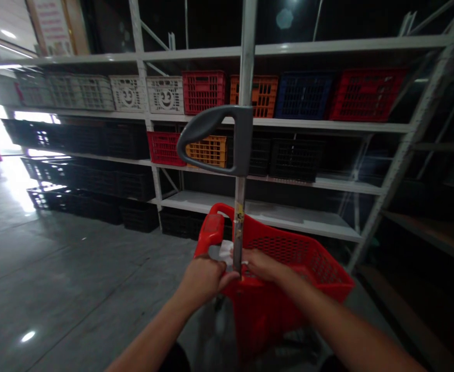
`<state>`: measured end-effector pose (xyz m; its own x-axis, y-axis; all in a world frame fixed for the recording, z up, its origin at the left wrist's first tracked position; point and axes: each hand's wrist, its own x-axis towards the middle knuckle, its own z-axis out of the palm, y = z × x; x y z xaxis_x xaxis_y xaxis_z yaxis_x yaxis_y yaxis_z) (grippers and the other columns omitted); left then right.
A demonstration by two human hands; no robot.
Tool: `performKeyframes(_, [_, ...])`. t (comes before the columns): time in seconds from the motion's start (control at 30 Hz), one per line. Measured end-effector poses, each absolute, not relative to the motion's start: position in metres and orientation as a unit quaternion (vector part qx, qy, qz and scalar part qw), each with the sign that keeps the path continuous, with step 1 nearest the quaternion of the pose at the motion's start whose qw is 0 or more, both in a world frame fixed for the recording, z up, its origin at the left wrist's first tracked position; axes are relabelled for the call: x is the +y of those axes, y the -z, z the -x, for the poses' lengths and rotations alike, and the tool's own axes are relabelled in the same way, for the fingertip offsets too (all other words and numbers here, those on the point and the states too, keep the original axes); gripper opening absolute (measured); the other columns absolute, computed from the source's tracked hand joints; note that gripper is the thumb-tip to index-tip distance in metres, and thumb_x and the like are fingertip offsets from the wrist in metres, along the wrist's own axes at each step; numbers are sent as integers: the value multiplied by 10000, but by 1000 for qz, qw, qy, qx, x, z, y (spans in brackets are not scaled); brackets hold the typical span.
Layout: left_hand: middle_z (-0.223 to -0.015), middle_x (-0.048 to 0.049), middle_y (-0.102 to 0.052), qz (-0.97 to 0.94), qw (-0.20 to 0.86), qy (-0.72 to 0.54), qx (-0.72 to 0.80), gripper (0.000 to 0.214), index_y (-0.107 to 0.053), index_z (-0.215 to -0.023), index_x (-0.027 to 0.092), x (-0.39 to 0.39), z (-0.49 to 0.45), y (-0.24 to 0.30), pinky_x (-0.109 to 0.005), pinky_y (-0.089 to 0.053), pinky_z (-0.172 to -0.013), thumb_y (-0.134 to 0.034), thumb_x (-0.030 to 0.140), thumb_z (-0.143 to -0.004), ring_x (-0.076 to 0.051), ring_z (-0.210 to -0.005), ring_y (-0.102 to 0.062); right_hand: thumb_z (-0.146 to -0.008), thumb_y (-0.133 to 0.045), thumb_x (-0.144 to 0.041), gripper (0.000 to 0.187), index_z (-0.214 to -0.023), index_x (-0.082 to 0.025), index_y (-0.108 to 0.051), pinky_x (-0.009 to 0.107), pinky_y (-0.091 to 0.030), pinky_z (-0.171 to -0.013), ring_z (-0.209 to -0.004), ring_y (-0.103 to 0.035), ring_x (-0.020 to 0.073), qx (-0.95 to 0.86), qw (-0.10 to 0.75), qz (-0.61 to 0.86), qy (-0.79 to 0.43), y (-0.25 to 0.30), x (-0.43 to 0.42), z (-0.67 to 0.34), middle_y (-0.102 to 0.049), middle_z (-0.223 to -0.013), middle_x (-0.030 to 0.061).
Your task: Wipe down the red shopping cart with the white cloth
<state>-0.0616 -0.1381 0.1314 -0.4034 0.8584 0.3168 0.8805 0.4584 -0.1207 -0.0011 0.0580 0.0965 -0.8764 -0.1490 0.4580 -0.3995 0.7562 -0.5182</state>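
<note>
Wipe (225, 253) pinched between left hand (202, 279), right hand (260, 264)

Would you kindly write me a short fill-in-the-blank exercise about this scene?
The white tissue sits between the left hand and the right hand, beside a metal ____.
The basket below them is ____.
The handle above them is ____.
The white crates on the shelving show printed ____.

Missing words: pole; red; grey; smiley faces.
</note>
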Motion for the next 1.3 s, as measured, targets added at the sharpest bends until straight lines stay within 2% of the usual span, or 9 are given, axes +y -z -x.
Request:
performKeyframes(0.1, [-661, -100, -667, 522, 172, 28, -835, 678, -674, -738, 176, -139, 62, -134, -298, -411, -604, -174, 622, -838, -210, -676, -620, -879, -383, -234, 321, -1053, -256, -652, 326, -413, -923, -1019, -586, 175, -884, 122, -233, -386, -98, 53, -30, -641, -1105, -9])
performKeyframes(0.23, [-661, -94, -665, 517, 169, 25, -839, 671, -665, -729, 177, -138, 62, -136, -280, -398, -596, -175, 622, -838, -196, -677, -615, -896, -366, -289, 346, -1034, -176, -662, 308, -472, -816, -918, -626, 191, -846, 159, -143, -489, -93, 39, -43, -692, -963, 34])
performKeyframes(0.33, [-670, -91, -670, 513, 171, 16, -841, 673, -660, -734, 181, -138, 63, -136, -278, -389, -589, -167, 628, -835, -193, -677, -614, -910, -357, -296, 354, -1019, -160, -664, 304, -473, -831, -910, -632, 191, -872, 234, -78, -424, -86, 22, -43, -694, -963, 53])
performKeyframes(0.43, [-674, -91, -671, 513, 173, 7, -841, 676, -656, -726, 183, -138, 66, -135, -279, -380, -583, -159, 628, -837, -193, -678, -611, -920, -350, -273, 354, -1110, -150, -623, 314, -437, -922, -1017, -597, 192, -907, 299, -59, -289, -75, 13, -50, -647, -1103, 87])
performKeyframes(0.63, [-655, -92, -660, 511, 185, 1, -840, 678, -653, -702, 182, -138, 70, -135, -288, -356, -565, -160, 627, -837, -201, -672, -602, -879, -395, -175, 350, -1177, -159, -578, 419, -448, -930, -1066, -575, 233, -921, 358, 58, -146, -19, 58, -89, -616, -1149, 131])
performKeyframes(0.8, [-660, -84, -663, 514, 176, 8, -839, 683, -650, -701, 177, -136, 73, -138, -285, -338, -561, -154, 628, -837, -184, -650, -599, -790, -398, -43, 424, -1147, -146, -601, 430, -453, -929, -1053, -584, 233, -893, 393, 124, -179, -7, 69, -98, -628, -1122, 142])
performKeyframes(0.9, [-669, -76, -663, 512, 172, 17, -841, 670, -644, -690, 181, -135, 77, -138, -278, -334, -558, -173, 636, -831, -176, -643, -595, -847, -364, -102, 381, -1142, -125, -605, 392, -455, -933, -1048, -586, 222, -874, 400, 106, -255, -31, 35, -75, -629, -1118, 147])
performKeyframes(1.03, [-665, -75, -662, 513, 170, 16, -841, 656, -645, -697, 185, -135, 87, -137, -273, -328, -551, -199, 651, -818, -175, -627, -592, -869, -336, -115, 428, -1265, -148, -496, 317, -443, -942, -1095, -554, 176, -851, 411, 27, -327, -57, -5, -46, -589, -1198, 99])
performKeyframes(1.3, [-699, -67, -677, 525, 176, -3, -833, 652, -642, -708, 187, -135, 102, -139, -258, -304, -545, -188, 638, -829, -169, -657, -596, -879, -502, -277, 306, -1175, -247, -576, 338, -396, -900, -997, -576, 172, -909, 378, 6, -178, -42, 30, -36, -645, -1114, 49])
